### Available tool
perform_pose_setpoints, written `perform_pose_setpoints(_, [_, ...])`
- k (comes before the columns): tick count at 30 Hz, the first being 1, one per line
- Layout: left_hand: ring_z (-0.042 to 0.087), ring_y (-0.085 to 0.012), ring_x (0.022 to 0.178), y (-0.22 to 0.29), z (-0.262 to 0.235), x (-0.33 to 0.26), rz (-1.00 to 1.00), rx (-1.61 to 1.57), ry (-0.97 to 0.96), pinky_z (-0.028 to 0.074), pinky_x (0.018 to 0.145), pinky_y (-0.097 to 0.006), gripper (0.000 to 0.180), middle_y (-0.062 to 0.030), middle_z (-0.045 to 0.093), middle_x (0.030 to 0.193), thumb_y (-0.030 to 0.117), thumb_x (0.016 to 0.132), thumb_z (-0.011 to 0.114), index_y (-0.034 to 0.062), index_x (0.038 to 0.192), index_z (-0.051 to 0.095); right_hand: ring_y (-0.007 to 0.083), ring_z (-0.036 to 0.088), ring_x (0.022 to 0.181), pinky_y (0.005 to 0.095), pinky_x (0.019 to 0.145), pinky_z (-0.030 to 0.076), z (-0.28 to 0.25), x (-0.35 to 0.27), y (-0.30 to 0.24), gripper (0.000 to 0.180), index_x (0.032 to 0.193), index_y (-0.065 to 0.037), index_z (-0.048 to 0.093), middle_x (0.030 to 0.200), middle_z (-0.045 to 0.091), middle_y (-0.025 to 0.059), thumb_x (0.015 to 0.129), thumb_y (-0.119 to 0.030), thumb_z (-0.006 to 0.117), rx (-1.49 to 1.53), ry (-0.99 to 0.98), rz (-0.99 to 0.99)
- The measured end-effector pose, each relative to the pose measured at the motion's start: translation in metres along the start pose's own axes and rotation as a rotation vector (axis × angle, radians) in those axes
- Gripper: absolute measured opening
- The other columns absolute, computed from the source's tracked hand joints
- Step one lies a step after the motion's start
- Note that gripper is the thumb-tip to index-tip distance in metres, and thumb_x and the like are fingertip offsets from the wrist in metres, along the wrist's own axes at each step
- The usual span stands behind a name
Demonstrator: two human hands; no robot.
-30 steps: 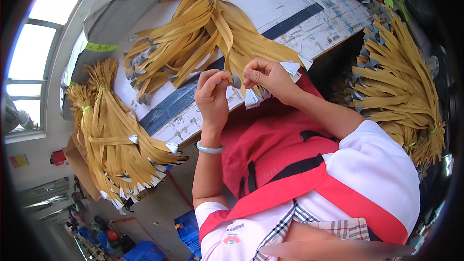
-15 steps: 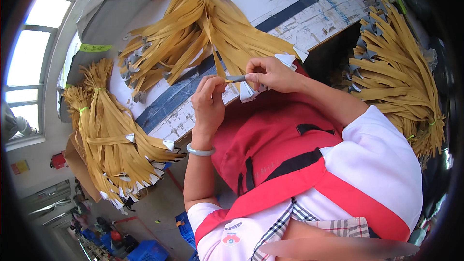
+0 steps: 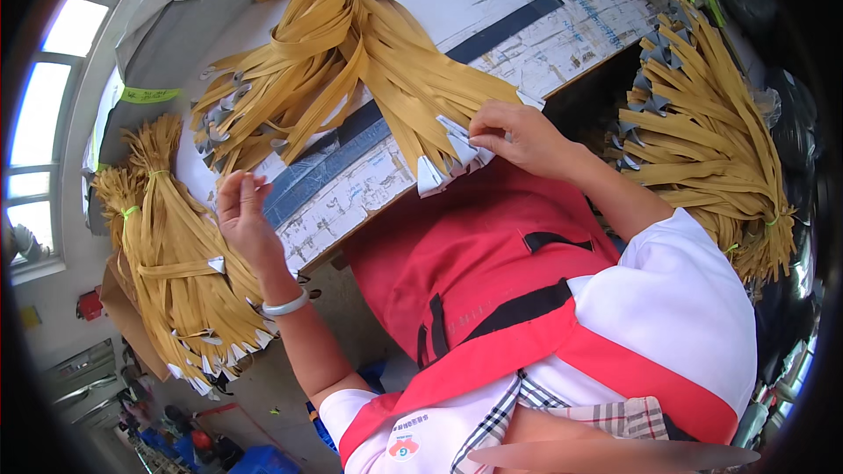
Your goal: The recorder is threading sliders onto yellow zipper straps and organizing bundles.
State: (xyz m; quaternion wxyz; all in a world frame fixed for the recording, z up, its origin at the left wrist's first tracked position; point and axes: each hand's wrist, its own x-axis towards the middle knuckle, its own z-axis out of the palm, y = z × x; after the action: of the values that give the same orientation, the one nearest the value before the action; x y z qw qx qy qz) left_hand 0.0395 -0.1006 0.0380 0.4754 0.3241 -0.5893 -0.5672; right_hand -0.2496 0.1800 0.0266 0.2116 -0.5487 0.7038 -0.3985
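A tied bundle of mustard-yellow flat strips [image 3: 334, 26] fans out over the table. Some of its strips end in grey tips [image 3: 219, 123] on the left; those nearest me end in white tips [image 3: 430, 177] that hang over the table's edge. My right hand [image 3: 525, 136] is closed, thumb against forefinger, right at these white tips; what it pinches, if anything, is hidden. Off to the left, past the table's front edge, my left hand [image 3: 250, 221] is raised with its fingers together. A tiny whitish bit shows at its fingertips, too small to name.
More tied strip bundles hang at the left [image 3: 180, 246] and at the right [image 3: 702, 140]. Dark blue tape bands [image 3: 329, 167] run across the worn white tabletop [image 3: 575, 53]. Grey sheet material [image 3: 176, 35] stands at the back left. Blue crates [image 3: 263, 459] sit on the floor.
My hands have parted: the left swung away left, while the right shifted slightly right. The grey strip tip that stretched between them is released, and its strip has fallen back toward the bundle.
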Motion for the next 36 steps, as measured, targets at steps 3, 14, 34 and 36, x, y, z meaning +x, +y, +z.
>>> perform_pose_setpoints(3, [0.064, -0.0126, 0.082, -0.013, 0.063, -0.056, -0.076, 0.135, -0.304, 0.053, 0.075, -0.025, 0.011, -0.0042, 0.066, 0.090, -0.002, 0.094, 0.063, -0.0004, 0.105, 0.066, 0.0302, 0.063, 0.091, 0.0386, 0.075, 0.051, 0.012, 0.008, -0.002, 0.006, 0.093, -0.008, 0.063, 0.096, 0.061, 0.0082, 0.087, -0.009, 0.061, -0.272, -0.133, -0.256])
perform_pose_setpoints(14, [0.063, -0.0185, 0.075, -0.033, 0.120, -0.116, 0.065, 0.268, -0.602, 0.049, 0.067, -0.028, 0.007, -0.0099, 0.065, 0.088, -0.004, 0.090, 0.063, -0.0011, 0.095, 0.066, 0.0319, 0.064, 0.093, 0.0438, 0.073, 0.052, 0.005, 0.034, 0.021, 0.015, 0.094, -0.008, 0.058, 0.098, 0.057, 0.0087, 0.081, -0.011, 0.066, -0.452, -0.458, -0.320])
perform_pose_setpoints(34, [0.062, -0.0199, 0.093, -0.013, 0.126, -0.093, 0.240, 0.090, -0.505, 0.049, 0.083, -0.030, 0.020, -0.0096, 0.066, 0.097, -0.011, 0.075, 0.072, -0.0011, 0.091, 0.066, 0.0066, 0.060, 0.074, 0.0221, 0.065, 0.048, 0.023, 0.054, -0.021, 0.015, 0.090, -0.005, 0.063, 0.076, 0.062, -0.0006, 0.089, -0.016, 0.074, 0.873, -0.403, 0.022])
perform_pose_setpoints(36, [0.062, -0.0186, 0.092, -0.015, 0.119, -0.090, 0.271, 0.121, -0.516, 0.049, 0.082, -0.028, 0.019, -0.0092, 0.066, 0.097, -0.012, 0.075, 0.072, -0.0012, 0.089, 0.065, 0.0070, 0.060, 0.073, 0.0224, 0.065, 0.049, 0.020, 0.063, -0.024, 0.016, 0.090, -0.005, 0.063, 0.077, 0.064, 0.0001, 0.089, -0.017, 0.074, 0.785, -0.492, 0.044])
